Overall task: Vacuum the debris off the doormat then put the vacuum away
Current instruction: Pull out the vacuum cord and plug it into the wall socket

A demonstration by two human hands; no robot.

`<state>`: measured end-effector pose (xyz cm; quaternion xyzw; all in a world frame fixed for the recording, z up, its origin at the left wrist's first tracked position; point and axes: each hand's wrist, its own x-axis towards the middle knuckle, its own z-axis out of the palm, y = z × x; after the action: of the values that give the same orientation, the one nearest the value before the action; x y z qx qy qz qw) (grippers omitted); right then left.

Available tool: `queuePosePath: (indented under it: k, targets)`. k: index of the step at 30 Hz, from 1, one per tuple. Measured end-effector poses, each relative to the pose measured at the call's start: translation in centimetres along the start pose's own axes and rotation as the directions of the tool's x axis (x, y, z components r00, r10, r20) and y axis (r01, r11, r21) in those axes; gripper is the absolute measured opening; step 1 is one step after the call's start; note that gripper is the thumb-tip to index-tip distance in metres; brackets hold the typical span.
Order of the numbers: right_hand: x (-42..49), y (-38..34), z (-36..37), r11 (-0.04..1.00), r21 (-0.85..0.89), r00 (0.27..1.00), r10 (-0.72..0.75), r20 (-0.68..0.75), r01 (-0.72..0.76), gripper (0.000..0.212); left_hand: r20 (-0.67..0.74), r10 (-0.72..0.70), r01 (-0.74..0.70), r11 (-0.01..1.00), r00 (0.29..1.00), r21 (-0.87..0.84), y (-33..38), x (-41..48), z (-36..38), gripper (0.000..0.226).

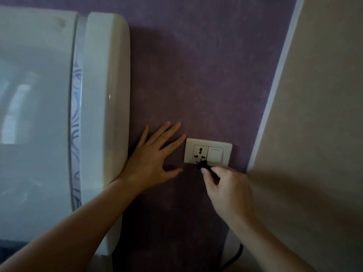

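Closest in: black cord (233,258) trailing up from the bottom edge toward the right hand (225,189), pinching a black plug (203,165) just below the socket (200,155), prongs seemingly clear of the holes (going in or coming out, impossible to tell). Grip the plug body, never the cord; square the prongs to the holes and move straight, no twisting. Check the rocker switch (215,155) first. Left hand (151,161) spread flat, fingers straight, braced on the purple wall (196,75) beside the socket. Beyond: glossy white appliance (106,95) at left, beige wall (314,114) at right. No vacuum or doormat in view.
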<state>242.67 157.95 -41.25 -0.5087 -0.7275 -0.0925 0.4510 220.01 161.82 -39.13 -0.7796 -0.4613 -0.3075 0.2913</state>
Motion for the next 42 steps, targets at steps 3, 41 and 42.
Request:
queuePosePath:
  k: [3,41,42]
  targets:
    - [0.1,-0.1,0.1,0.999,-0.009,0.999,0.030,-0.043,-0.030,0.033,0.007,0.005,-0.005,1.000,1.000,0.013,0.0,0.0,0.0,0.089]
    - [2.1,-3.1,1.9,0.983,-0.090,0.986,0.156,-0.050,-0.160,0.049,0.027,0.009,-0.008,0.999,1.000,-0.032,0.1,0.0,-0.1,0.090]
    - [1.9,-3.3,1.9,0.982,-0.078,0.985,0.167,-0.051,-0.171,0.046,0.027,0.008,-0.007,0.999,1.000,-0.033,0.1,0.0,-0.1,0.090]
